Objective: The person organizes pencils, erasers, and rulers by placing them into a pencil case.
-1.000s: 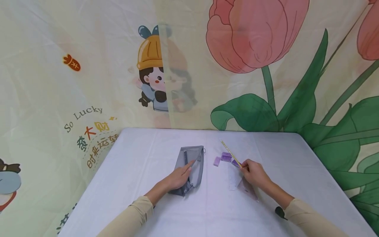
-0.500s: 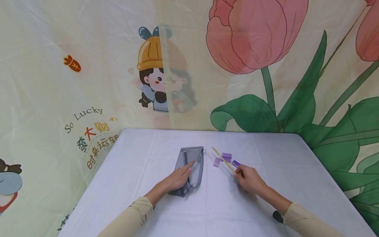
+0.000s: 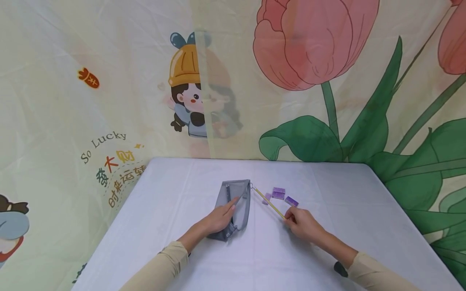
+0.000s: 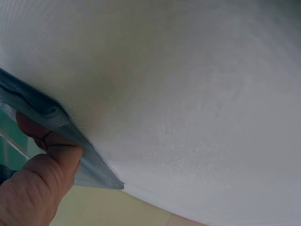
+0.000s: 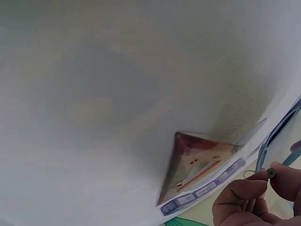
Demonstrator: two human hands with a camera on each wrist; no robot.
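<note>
A grey mesh pencil case (image 3: pixel 238 190) lies unzipped on the table. My left hand (image 3: pixel 219 220) lies over it, index finger along the opening; in the left wrist view its thumb and fingers pinch the mesh edge (image 4: pixel 96 162). My right hand (image 3: pixel 306 224) pinches a yellow pencil (image 3: pixel 269 203) near one end. The pencil slants up and left, its far tip by the case's ring. In the right wrist view the pencil's round end (image 5: pixel 271 173) shows between thumb and finger.
Small purple pieces (image 3: pixel 278 193) lie right of the case, one partly behind the pencil. The right wrist view shows a reddish-brown packet (image 5: pixel 202 162) beside a purple strip (image 5: pixel 204 189). A printed cloth (image 3: pixel 233 101) hangs behind the white table (image 3: pixel 174 190).
My right hand has moved left with the pencil, whose tip has swung left and down toward the case. The clear, reddish packet no longer shows in the head view. My left hand has stayed put.
</note>
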